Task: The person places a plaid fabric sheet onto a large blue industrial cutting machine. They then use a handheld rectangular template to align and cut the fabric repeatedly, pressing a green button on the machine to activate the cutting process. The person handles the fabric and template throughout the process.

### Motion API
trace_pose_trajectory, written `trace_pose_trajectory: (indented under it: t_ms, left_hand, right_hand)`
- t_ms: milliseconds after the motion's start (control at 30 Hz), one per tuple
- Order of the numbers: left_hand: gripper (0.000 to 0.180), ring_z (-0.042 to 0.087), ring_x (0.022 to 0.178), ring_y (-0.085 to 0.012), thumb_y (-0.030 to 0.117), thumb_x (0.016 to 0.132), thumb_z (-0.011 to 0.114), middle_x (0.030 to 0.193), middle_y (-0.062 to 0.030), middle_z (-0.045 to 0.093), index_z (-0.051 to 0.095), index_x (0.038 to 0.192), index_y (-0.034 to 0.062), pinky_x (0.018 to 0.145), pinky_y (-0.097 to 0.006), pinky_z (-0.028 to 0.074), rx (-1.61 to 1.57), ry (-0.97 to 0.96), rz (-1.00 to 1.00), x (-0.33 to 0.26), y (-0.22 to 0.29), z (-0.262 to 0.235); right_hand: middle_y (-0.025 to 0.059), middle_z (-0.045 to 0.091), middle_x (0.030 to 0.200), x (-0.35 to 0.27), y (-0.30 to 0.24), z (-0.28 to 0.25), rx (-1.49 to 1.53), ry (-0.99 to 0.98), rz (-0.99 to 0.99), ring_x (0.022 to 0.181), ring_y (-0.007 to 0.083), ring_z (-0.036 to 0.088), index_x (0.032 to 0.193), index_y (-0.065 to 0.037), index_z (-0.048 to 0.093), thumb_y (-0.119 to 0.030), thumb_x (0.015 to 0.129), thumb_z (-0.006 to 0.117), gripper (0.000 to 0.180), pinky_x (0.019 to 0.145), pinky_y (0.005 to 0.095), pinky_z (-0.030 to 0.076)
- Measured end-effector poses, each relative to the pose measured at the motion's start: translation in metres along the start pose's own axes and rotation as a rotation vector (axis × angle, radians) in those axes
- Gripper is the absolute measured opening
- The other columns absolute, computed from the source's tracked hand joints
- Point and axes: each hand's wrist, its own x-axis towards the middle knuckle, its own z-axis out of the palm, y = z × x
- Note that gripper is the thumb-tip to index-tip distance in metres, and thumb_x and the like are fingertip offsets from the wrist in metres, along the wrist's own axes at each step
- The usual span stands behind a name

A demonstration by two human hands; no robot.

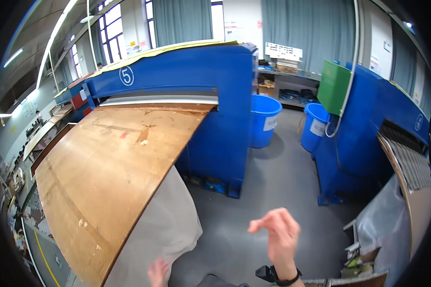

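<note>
My right hand [281, 234] is raised above the grey floor at the lower middle, its fingers loosely bent and nothing visible in them. A black strap with a small dark device circles that wrist. Low at the bottom edge, my left hand [158, 271] is somewhat blurred, with fingers apart and no object seen in it. It is nearest a pale grey sheet [172, 215] hanging beneath a large wooden board [105, 162]. The board slopes out from the slot of a big blue machine [177, 71]. Neither hand appears to touch the board.
Two blue bins [263, 119] [315, 126] stand beyond the machine. To the right is a second blue machine [364, 105] with a green box [334, 86] and a tilted panel [412, 191]. Clear plastic [383, 215] hangs below. Shelves [294, 88] line the back.
</note>
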Motion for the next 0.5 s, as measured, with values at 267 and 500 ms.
trace_pose_trajectory:
  t_ms: [267,500]
  left_hand:
    - [0.075,0.041,0.137,-0.035,0.034,0.103,0.049,0.15,-0.0249,0.038,0.007,0.156,0.0024,0.114,-0.047,0.034,-0.541,0.581,0.112,0.089,-0.048,-0.146]
    - [0.047,0.06,0.106,-0.0194,0.044,0.098,0.052,0.126,-0.003,0.058,0.045,0.135,0.0154,0.091,-0.039,0.047,-0.956,0.943,0.351,0.122,-0.094,-0.108]
  right_hand:
    - [0.0148,0.072,0.087,0.156,0.192,0.036,-0.204,-0.218,0.467,0.078,0.0166,0.068,0.094,0.001,0.063,-0.019,0.1,0.056,0.021,0.071,0.0278,0.054]
    - [0.0129,0.072,0.095,0.297,0.286,0.013,-0.339,-0.143,0.534,0.066,0.0155,0.064,0.108,-0.004,0.061,-0.02,0.095,0.063,0.022,0.059,0.0267,0.052]
